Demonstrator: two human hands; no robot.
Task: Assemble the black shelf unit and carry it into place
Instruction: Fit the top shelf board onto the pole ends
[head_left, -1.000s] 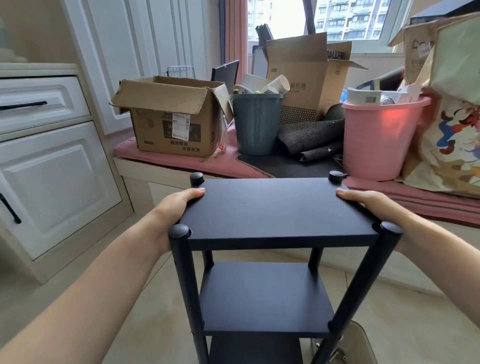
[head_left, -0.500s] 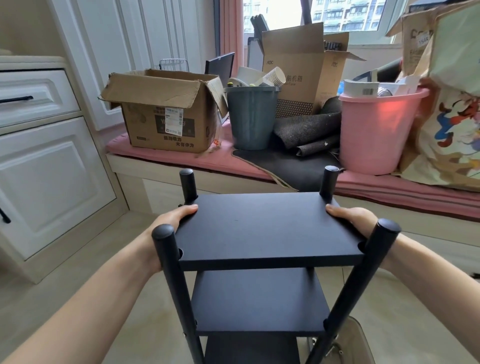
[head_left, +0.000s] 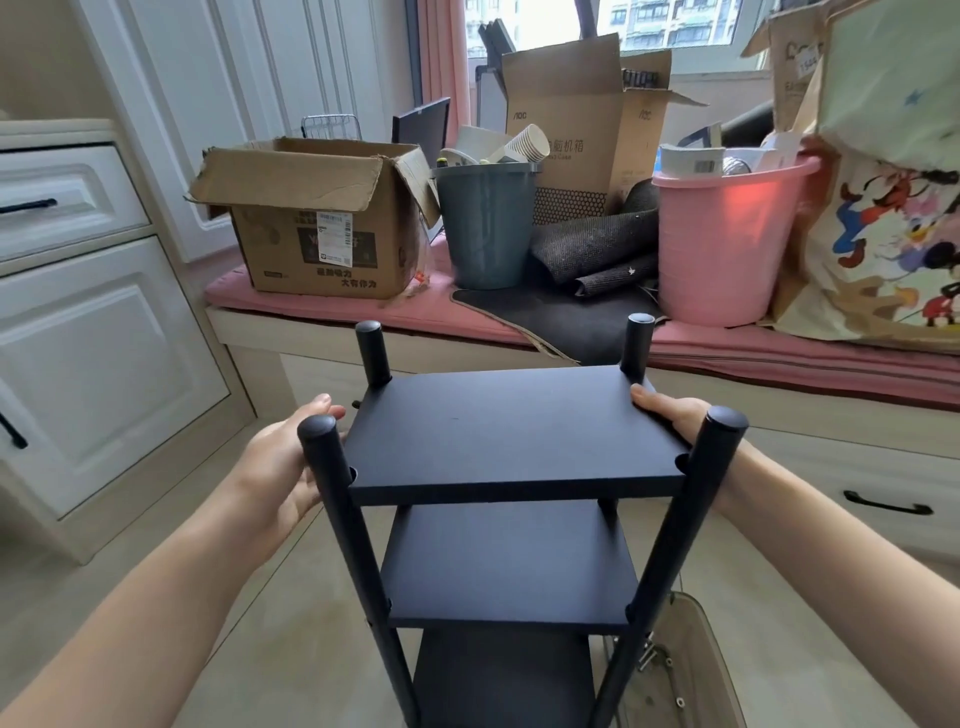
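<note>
The black shelf unit (head_left: 511, 431) stands upright on the floor in front of me, three boards on four round posts. Its top board sits below the post tops, which stick up at all four corners. My left hand (head_left: 283, 462) is spread beside the board's left edge, behind the front left post, with its fingers straight and a thin gap to the board. My right hand (head_left: 667, 415) lies against the right edge with straight fingers; the front right post hides part of it.
A window bench with a pink cushion (head_left: 322, 301) runs just behind the shelf, loaded with a cardboard box (head_left: 317, 228), grey bucket (head_left: 485, 228), pink bucket (head_left: 727, 244) and printed bag (head_left: 893, 234). White cabinets (head_left: 88, 353) stand left. A clear container with screws (head_left: 680, 670) lies at lower right.
The top board has slid down the posts, so the post tops now stand well above it. My left hand has come slightly off the board's edge.
</note>
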